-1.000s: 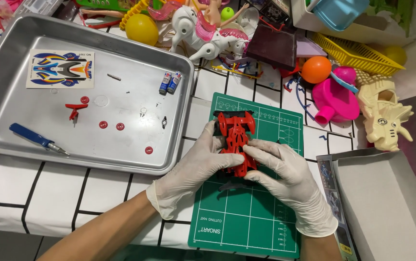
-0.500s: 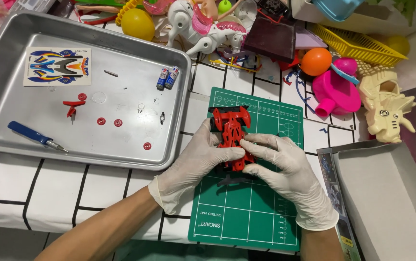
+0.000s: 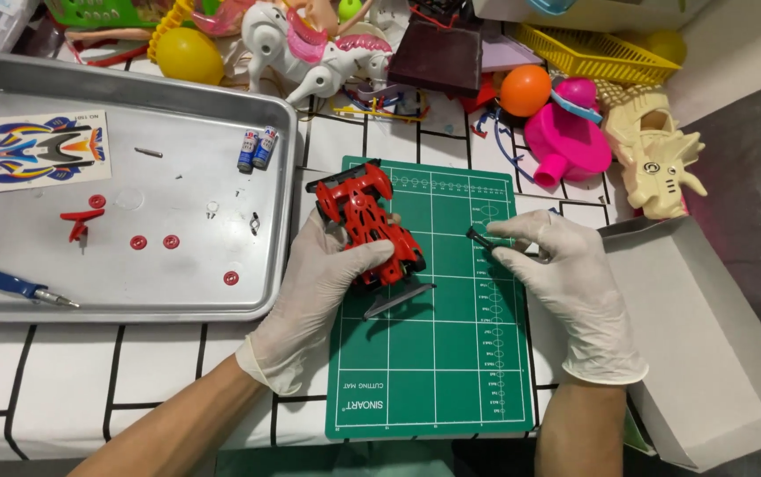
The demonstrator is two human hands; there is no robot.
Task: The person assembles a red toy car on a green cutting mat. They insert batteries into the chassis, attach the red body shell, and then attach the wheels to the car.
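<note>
My left hand [image 3: 314, 291], in a white glove, grips a red toy race car body [image 3: 365, 221] tilted above the green cutting mat [image 3: 433, 353]. A dark grey wing piece [image 3: 398, 300] sticks out under the car. To the right, over the mat's right edge, my gloved right hand [image 3: 570, 291] pinches a small black part [image 3: 479, 238] between thumb and fingertips. The two hands are apart.
A metal tray [image 3: 133, 291] at left holds a sticker sheet [image 3: 43, 150], a blue screwdriver [image 3: 9, 284], two small batteries [image 3: 255, 148], red small parts [image 3: 80, 221] and screws. Plastic toys crowd the back: a yellow ball [image 3: 188, 55], orange ball [image 3: 525, 90], beige dinosaur [image 3: 654, 168]. A grey box [image 3: 707, 344] stands at right.
Both hands were together on the red car. Now my right hand has drawn away to the right holding a small black part, and my left hand alone holds the car, tilted.
</note>
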